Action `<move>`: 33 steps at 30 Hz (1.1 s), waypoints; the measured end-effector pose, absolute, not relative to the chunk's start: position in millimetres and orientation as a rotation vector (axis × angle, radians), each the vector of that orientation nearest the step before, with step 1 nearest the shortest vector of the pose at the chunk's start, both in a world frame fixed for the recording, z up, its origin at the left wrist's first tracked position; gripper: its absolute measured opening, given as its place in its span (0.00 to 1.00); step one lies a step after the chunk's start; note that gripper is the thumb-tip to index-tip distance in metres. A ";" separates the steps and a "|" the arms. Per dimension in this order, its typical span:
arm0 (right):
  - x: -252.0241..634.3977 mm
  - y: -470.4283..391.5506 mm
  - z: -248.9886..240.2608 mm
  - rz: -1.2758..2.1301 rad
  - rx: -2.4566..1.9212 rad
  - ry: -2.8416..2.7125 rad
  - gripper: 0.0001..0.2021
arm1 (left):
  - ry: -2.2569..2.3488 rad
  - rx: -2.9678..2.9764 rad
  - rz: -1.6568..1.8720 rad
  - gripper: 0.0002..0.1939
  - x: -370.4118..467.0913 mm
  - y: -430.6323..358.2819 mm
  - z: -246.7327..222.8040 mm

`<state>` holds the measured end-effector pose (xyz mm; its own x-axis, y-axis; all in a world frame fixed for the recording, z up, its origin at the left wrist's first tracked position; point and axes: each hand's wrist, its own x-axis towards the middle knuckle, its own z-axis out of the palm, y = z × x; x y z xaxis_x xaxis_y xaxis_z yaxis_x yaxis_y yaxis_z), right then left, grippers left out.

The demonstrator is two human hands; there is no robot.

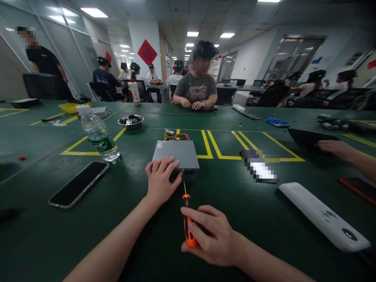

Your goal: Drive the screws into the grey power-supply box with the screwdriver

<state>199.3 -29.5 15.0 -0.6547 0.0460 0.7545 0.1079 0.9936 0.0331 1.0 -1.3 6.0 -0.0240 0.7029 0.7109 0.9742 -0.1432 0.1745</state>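
Observation:
A grey metal box (pixel 183 152), with a bundle of coloured wires (pixel 177 136) behind it, lies flat on the green table (pixel 141 243). My left hand (pixel 163 178) rests on its front left corner, fingers over the top and thumb at the front face. In my right hand (pixel 213 235) is an orange and black screwdriver (pixel 188 227), held by the handle between thumb and fingers. Its shaft points away from me, and the tip meets the front face of the box beside my left thumb. The exact spot under the tip is too small to make out.
Left of the box are a water bottle (pixel 101 137), a dark phone (pixel 79 184) and a metal bowl (pixel 131 121). Rightward lie a lit phone (pixel 260 166) and a long white device (pixel 323 215). Another person's hand (pixel 337 149) holds a black object at the right. Someone sits opposite.

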 end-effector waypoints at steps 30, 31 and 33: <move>193.7 -33.9 14.4 -0.160 -0.112 -2.350 0.10 | -1.729 -1.898 -0.963 0.14 2.9 -3.9 10.0; 193.6 -34.7 13.1 -0.188 -0.116 -2.345 0.10 | -1.722 -1.904 -0.953 0.13 3.1 -4.3 10.8; 193.1 -37.7 13.3 -0.254 -0.116 -2.364 0.09 | -1.707 -1.919 -0.929 0.13 3.0 -4.7 12.3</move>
<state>193.1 -37.7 13.3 -0.7201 0.0103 0.6938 0.1572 0.9763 0.1488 3.0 -4.7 12.3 0.0293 0.7058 0.7078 0.9775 -0.1682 0.1272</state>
